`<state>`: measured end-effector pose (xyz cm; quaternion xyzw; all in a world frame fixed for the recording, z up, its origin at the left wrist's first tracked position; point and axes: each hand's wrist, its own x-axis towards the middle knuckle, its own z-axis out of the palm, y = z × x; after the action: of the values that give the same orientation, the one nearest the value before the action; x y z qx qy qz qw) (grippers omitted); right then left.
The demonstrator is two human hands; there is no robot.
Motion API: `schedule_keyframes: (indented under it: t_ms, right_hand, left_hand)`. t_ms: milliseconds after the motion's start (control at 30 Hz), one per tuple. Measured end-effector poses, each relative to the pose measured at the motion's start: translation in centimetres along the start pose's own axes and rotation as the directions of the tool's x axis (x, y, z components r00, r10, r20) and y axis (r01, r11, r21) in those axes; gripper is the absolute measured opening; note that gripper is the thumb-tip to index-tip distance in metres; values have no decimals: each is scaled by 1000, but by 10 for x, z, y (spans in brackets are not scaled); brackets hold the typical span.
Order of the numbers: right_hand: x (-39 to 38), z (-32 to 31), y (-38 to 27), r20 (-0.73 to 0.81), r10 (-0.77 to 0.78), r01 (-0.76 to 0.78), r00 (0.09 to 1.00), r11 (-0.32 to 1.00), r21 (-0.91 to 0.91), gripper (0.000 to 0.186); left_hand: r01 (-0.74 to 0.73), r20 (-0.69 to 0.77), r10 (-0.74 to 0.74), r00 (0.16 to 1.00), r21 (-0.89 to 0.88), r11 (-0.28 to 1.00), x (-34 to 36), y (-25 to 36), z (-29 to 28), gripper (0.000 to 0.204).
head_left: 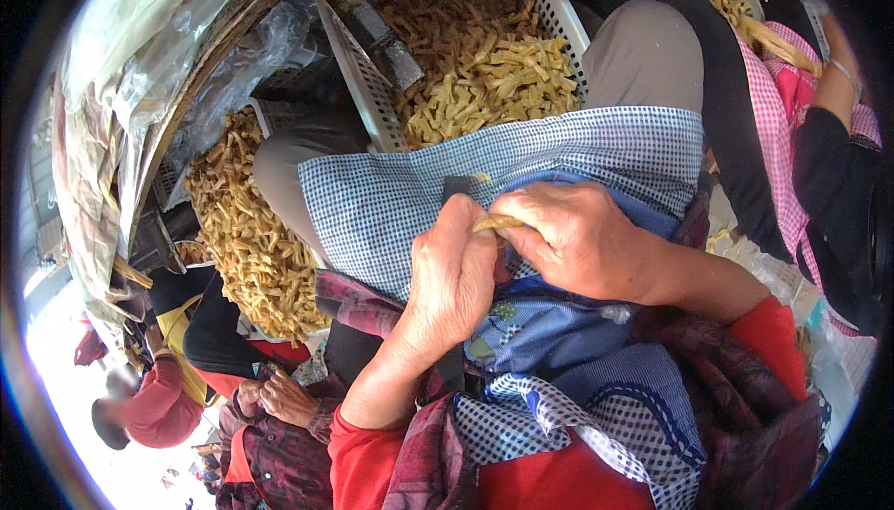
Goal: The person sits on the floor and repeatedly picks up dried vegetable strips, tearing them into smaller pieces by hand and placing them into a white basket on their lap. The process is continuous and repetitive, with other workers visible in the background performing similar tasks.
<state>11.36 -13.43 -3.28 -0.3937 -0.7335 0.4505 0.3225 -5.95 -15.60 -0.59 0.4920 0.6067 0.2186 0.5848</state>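
Above my lap, my left hand (453, 272) and my right hand (579, 238) are close together, both closed. A short yellow-brown strip (498, 222) of a plant-like material runs between their fingertips, pinched from both sides. Its ends are hidden by my fingers. Just beyond my left hand, a dark flat piece (457, 188) lies against my blue checked apron (372, 198); I cannot make out what it is. A white perforated crate (562, 16) stands past my knees, holding many small knotted pieces (494, 77), brown at the back and yellow nearer me.
A second heap of knotted pieces (244, 221) fills a crate at my left. A dark metal-like bar (377, 40) leans in the white crate. Plastic sheeting (200, 35) hangs at upper left. Co-workers sit close by: one's hands (279, 396) at lower left, another's pink checked apron (768, 137) at right.
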Motion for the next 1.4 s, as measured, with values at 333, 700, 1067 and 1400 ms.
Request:
schedule_keyframes:
  t_ms: [333,700,1067,1400]
  right_hand:
    - [9,-1,18,258,426,-483,867,590,647,17]
    - [8,-8,12,321,436,-529,841,539,655,28]
    - [-2,-3,20,374,330,-494,867,672,552,19]
    - [3,-4,13,352,342,-489,871,656,574,18]
  left_hand:
    - [-364,-182,476,860,435,824,24,-14,-2,22]
    - [-248,-301,271,914,114,962,0,-24,14,22]
    - [-303,-247,316,916,89,949,-10,-37,13,26]
    - [-361,-160,362,918,38,932,-12,-31,0,16]
